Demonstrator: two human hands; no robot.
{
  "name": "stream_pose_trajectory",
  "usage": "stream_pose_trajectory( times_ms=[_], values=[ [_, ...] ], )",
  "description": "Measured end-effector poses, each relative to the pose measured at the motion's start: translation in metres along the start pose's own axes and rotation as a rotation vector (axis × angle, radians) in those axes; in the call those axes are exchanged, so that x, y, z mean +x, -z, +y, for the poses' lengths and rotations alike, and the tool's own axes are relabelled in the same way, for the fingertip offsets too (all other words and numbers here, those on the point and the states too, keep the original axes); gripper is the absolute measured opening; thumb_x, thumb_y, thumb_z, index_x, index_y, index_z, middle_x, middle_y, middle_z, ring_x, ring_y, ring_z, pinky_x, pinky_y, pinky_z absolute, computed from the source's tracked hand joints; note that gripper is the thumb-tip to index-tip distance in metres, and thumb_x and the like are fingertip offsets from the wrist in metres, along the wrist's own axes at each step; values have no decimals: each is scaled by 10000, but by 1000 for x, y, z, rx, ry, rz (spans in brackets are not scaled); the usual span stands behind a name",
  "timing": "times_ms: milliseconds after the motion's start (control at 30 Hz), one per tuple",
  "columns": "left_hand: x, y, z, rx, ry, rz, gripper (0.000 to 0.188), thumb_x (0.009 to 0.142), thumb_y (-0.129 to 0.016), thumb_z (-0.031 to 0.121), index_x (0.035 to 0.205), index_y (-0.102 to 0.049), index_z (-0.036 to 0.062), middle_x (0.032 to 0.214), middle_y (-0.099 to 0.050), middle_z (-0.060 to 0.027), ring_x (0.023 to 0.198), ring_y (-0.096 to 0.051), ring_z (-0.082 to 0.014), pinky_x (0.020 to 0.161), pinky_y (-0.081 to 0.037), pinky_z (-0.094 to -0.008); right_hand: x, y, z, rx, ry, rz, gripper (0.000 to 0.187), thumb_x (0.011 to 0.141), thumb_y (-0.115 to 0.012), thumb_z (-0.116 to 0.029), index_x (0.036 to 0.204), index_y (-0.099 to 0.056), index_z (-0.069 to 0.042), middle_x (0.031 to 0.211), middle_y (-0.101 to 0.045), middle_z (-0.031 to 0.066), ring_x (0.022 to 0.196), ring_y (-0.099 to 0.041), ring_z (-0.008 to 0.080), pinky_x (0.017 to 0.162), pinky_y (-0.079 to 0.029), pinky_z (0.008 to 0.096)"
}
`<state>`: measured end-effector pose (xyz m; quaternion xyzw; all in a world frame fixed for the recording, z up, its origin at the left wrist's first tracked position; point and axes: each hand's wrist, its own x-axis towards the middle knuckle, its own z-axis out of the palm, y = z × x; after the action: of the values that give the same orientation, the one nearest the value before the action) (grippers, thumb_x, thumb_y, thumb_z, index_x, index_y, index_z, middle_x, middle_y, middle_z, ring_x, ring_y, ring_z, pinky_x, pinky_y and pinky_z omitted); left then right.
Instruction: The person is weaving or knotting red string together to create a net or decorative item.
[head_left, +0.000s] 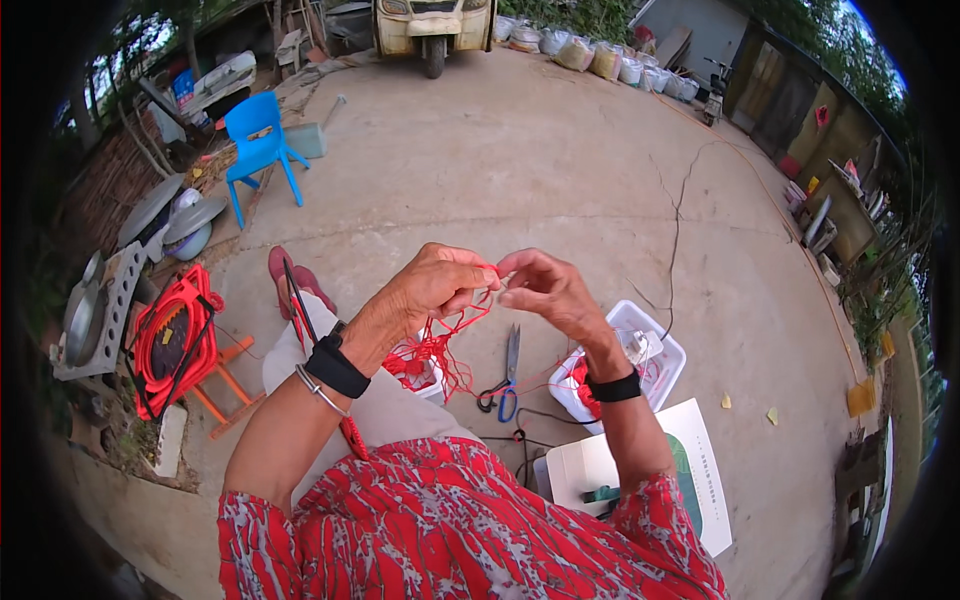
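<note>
Head view showed a big, hard yard floor [560,190] with thin cracks in it. Far off, by the top edge, stood a pale three-wheeled truck [432,22], with just its front in sight. The person wore a red and gray shirt [430,520]. A bright blue chair [258,148] stood up on the left, well apart from the person.

Near the right elbow was a white box [705,475] with a green patch, partly hidden by the arm and sleeve. Just past it on the floor sat a white tub [672,368] with red stuff and white things inside. A second white tub [434,388] sat near the person's lap, mostly covered up.

A messy tangle of red cord [432,347] lay over that second tub and went up to the hands. The left hand [445,280] pinched a bit of the cord between thumb and finger. The right hand [548,292] was bent, its fingertips close by the left ones, but I cannot tell if it gripped the cord too. Scissors [513,360] with a blue loop lay on the floor between the two tubs, tips pointing away. Each wrist had a black band [338,367], and the left arm had a thin, shiny bangle [322,392].
</note>
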<state>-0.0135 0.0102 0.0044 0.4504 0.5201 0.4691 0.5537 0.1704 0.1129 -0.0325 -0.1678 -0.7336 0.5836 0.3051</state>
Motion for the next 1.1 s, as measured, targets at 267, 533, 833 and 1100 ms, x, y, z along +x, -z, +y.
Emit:
stream_pose_trajectory(
  times_ms=[267, 533, 833, 1100],
  values=[
    [-2, 9, -1, -25, 18, 69, 174, 836, -636, 161, 891, -636, -4, 571, -495, 23, 443, -409, -47, 374, -253, -197, 1, -2, 10, 107, -27, 30, 120, 869, -648, -121, 931, -635, -19, 807, -655, 43, 697, -596, 93, 602, -451, 226],
    [-3, 18, -7, -19, 28, 30, 248, 878, -589, 179, 905, -641, -62, 630, -572, -46, 502, -516, -98, 417, -379, -212, 1, 14, -5, 446, -170, 89, 145, 926, -564, -170, 968, -595, -36, 808, -653, 56, 595, -555, 87, 481, -382, 206],
    [-2, 20, -10, -28, 9, 17, 160, 813, -632, 48, 902, -620, -85, 666, -588, -83, 509, -543, -122, 423, -431, -234, -4, 48, -19, 560, -301, -113, 153, 937, -550, -199, 989, -541, -55, 590, -350, -61, 483, -281, 34, 402, -210, 186],
    [0, 22, -10, -108, -2, 14, 153, 797, -641, 33, 890, -599, -82, 662, -574, -90, 509, -554, -141, 444, -458, -251, -14, 55, -26, -113, -263, -29, 149, 864, -664, -199, 847, -613, -60, 635, -528, -31, 499, -387, 23, 436, -276, 188]
  ],
)
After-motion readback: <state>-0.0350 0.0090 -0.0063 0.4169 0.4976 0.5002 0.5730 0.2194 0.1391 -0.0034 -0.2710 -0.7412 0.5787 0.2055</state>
